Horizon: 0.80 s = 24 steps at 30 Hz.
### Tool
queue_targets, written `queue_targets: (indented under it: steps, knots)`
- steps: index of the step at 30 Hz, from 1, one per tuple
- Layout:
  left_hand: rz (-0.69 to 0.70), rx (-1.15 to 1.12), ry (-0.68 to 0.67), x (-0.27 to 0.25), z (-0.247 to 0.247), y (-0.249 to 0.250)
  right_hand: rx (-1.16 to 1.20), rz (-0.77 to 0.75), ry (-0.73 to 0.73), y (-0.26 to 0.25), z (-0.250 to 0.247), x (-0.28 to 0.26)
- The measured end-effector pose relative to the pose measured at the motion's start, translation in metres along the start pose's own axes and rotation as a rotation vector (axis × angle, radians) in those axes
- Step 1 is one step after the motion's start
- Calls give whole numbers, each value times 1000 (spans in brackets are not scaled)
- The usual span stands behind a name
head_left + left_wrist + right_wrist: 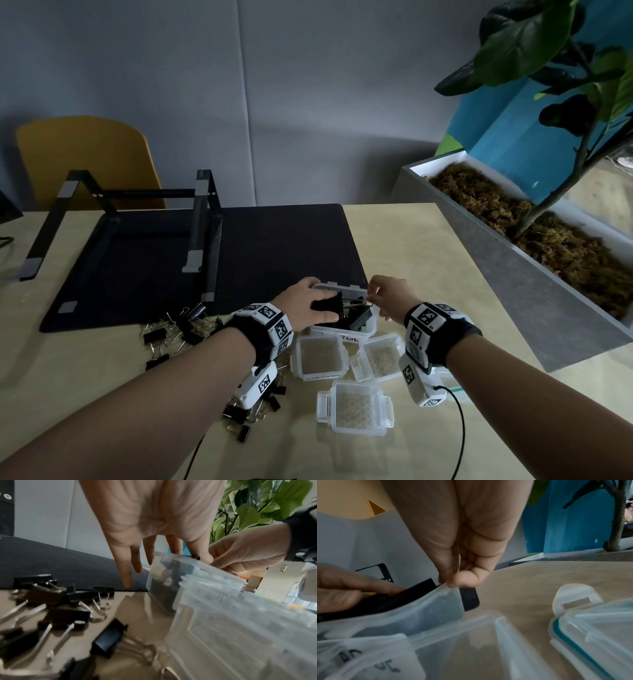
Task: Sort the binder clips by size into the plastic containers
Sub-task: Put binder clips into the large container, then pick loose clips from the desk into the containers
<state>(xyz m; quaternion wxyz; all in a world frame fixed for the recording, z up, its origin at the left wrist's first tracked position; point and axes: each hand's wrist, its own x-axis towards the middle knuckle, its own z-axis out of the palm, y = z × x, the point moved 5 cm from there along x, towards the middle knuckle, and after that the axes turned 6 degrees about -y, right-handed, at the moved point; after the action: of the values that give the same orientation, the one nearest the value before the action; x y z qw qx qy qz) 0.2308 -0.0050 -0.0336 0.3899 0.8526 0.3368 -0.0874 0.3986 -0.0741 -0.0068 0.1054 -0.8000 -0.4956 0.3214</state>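
**Black clip going into the labelled box, both hands at its rim**

Black and large, the binder clip lies under the left hand, whose fingers are laid nearly straight over its body and press it down into the open labelled container. The clip is directly beneath that palm, partly inside the box, with its wire handles pointing across towards the right hand. Its long axis seems to run from one hand to the other, across the box opening.

The right hand is closed in a pinch: in the right wrist view, thumb and forefinger meet at the far rim of the container. From the head view the pinch may also catch a wire handle; I cannot tell which.

The left hand is plainly the nearer one to the clip, so seating it looks like that hand's job, while the right steadies the box. Since the clip spans the opening, it probably needs tipping or turning to drop fully in.

Just this side of both wrists sit three empty containers, close together on the surface. A loose pile of unsorted clips lies to the outside of the left wrist, near it, and continues under the forearm. By my reading the sorting is at an early stage.
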Motion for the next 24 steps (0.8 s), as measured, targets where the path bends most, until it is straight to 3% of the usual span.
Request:
queue_targets:
  steps: [6, 13, 24]
  knots:
    - [12, -27, 17, -14, -3, 4, -166, -59, 26, -7, -6, -19]
    - [-27, -49, 64, -46, -9, -1, -48, -132, 72, -34, 10, -49]
    - [-146, 73, -52, -116, -2, -60, -16, -142, -108, -85, 81, -91]
